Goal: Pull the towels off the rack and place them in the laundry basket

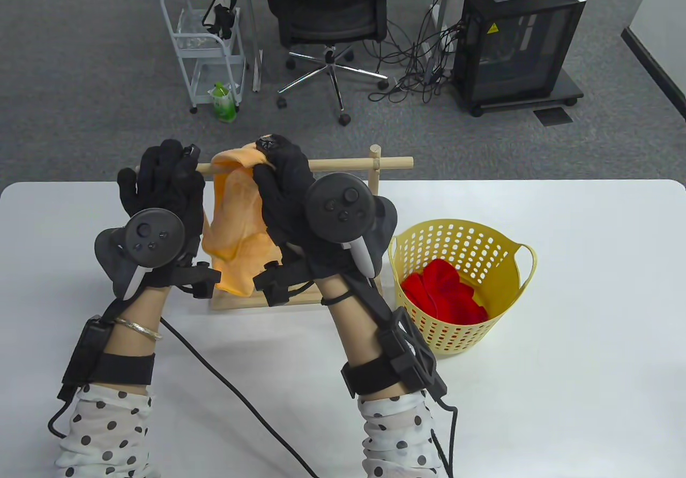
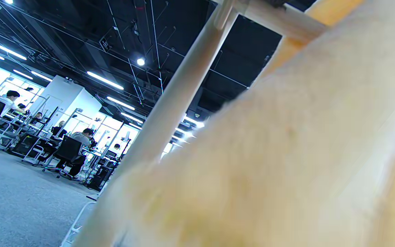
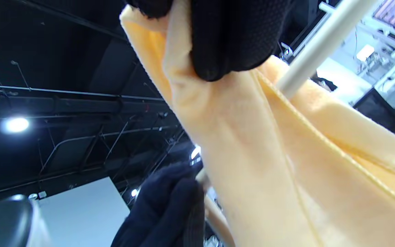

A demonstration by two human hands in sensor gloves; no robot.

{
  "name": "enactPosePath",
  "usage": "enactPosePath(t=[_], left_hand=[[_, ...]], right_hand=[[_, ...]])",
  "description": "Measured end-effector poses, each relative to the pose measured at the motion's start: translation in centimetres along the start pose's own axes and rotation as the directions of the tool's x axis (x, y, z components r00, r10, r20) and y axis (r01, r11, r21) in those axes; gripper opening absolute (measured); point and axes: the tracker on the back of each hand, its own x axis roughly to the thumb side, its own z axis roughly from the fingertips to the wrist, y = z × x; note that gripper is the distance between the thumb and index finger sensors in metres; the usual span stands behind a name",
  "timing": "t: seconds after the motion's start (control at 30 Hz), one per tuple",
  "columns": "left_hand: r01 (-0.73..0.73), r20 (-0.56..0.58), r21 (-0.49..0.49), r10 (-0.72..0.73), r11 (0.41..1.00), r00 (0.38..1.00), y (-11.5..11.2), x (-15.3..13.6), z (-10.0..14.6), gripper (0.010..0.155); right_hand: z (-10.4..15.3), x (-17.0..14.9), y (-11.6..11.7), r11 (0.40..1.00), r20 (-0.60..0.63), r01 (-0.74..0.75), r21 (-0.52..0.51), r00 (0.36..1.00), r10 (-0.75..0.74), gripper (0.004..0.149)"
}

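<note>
An orange towel [image 1: 236, 221] hangs over the rod of a wooden rack [image 1: 343, 164] at the table's back edge. My right hand [image 1: 268, 162] pinches the towel's top fold at the rod; in the right wrist view its fingers [image 3: 225, 41] clamp the orange towel [image 3: 269, 154] beside the rod [image 3: 317, 37]. My left hand [image 1: 161, 175] lies over the rod's left end, fingers curled across it; it shows as a dark glove [image 3: 170, 209] low in the right wrist view. The towel [image 2: 286, 154] and a rack post [image 2: 177, 99] fill the left wrist view. A yellow laundry basket [image 1: 471, 237] right of the rack holds a red towel [image 1: 442, 290].
The white table [image 1: 589, 285] stretches right of the basket and toward me. Black cables [image 1: 230, 387] trail from my wrists across it. Beyond the table stand an office chair [image 1: 327, 17], a white cart [image 1: 206, 54], a green bottle [image 1: 224, 102] and a black computer case [image 1: 517, 44].
</note>
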Motion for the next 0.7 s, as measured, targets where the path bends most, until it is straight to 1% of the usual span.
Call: enactPosePath(t=[0.13,0.33,0.57,0.67,0.7], left_hand=[[0.0,0.0,0.0,0.0,1.0,1.0,0.0,0.0,0.0,0.045],[0.004,0.001,0.005,-0.004,1.0,1.0,0.0,0.1,0.1,0.045],[0.007,0.002,0.006,-0.007,1.0,1.0,0.0,0.1,0.1,0.046],[0.004,0.003,0.008,-0.004,1.0,1.0,0.0,0.1,0.1,0.045],[0.004,0.003,0.008,-0.004,1.0,1.0,0.0,0.1,0.1,0.046]], right_hand=[[0.4,0.7,-1.8,0.995,0.063,-0.053,-0.088,0.996,0.058,0.042],[1.1,1.7,-4.9,0.976,0.107,-0.142,-0.164,0.981,0.161,0.042],[2.2,2.2,-9.2,0.923,0.127,-0.233,-0.305,0.951,0.282,0.042],[2.6,2.4,-10.8,0.886,0.106,-0.289,-0.362,0.932,0.347,0.042],[2.8,2.4,-11.4,0.863,0.095,-0.319,-0.391,0.919,0.383,0.043]])
